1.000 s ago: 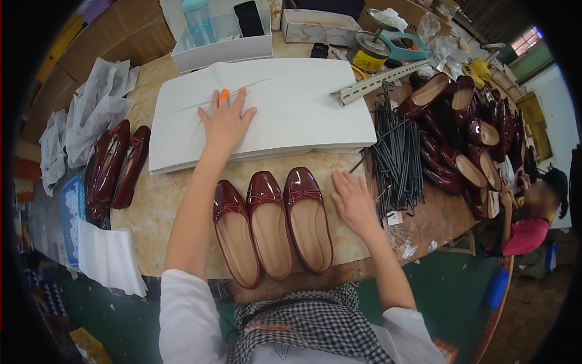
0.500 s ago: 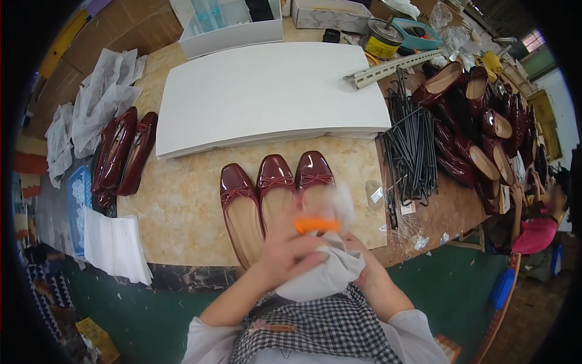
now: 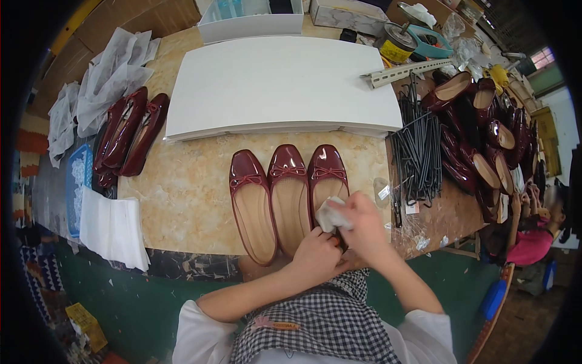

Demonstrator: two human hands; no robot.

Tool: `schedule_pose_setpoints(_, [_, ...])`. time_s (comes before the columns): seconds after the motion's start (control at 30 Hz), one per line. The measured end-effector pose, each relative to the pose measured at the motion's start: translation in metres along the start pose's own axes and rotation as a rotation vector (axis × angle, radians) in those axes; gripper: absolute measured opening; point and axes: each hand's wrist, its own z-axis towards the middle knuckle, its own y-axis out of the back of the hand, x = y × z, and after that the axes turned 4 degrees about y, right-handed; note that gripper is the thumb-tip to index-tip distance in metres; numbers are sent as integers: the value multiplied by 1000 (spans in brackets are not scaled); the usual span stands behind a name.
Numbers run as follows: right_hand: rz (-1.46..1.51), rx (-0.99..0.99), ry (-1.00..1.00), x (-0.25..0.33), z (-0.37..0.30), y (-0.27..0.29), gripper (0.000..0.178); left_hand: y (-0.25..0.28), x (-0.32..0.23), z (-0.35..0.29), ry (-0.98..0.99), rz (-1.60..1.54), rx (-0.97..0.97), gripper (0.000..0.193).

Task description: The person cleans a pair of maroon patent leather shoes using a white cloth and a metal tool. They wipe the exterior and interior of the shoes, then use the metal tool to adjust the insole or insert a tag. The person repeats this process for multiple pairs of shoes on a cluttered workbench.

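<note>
Three dark red patent ballet flats with bows lie side by side, toes pointing away: the left flat (image 3: 253, 212), the middle flat (image 3: 288, 203) and the right flat (image 3: 327, 162). My right hand (image 3: 366, 229) pinches a crumpled whitish cloth (image 3: 330, 215) over the rear part of the right flat. Just below it, my left hand (image 3: 318, 252) is closed at that flat's heel end. A bit of orange and something dark show by its fingers, too covered to name. Both hands and the cloth hide the back of the right flat.
Behind the flats lies a stack of white board (image 3: 282, 85). Black metal hooks (image 3: 417, 148) and a heap of red flats (image 3: 479, 139) are on the right. More flats (image 3: 128, 136), a blue basket (image 3: 75, 194) and white sheets (image 3: 112, 227) sit left. A co-worker (image 3: 530, 242) is at far right.
The whitish cloth and both hands have come down from in front of my body onto the right flat's heel end. The orange thing is now mostly hidden. The whole view has shifted slightly.
</note>
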Motion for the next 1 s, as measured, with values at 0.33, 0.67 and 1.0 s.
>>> schedule_pose_setpoints(0.33, [6, -70, -227, -8, 43, 1, 51, -11, -1, 5, 41, 10, -5, 26])
schedule_pose_setpoints(0.67, [196, -89, -244, -28, 25, 13, 46, 120, 96, 122, 39, 676, -476, 61])
schedule_pose_setpoints(1.0, [813, -312, -374, 7, -3, 20, 49, 128, 111, 112, 135, 276, -589, 20])
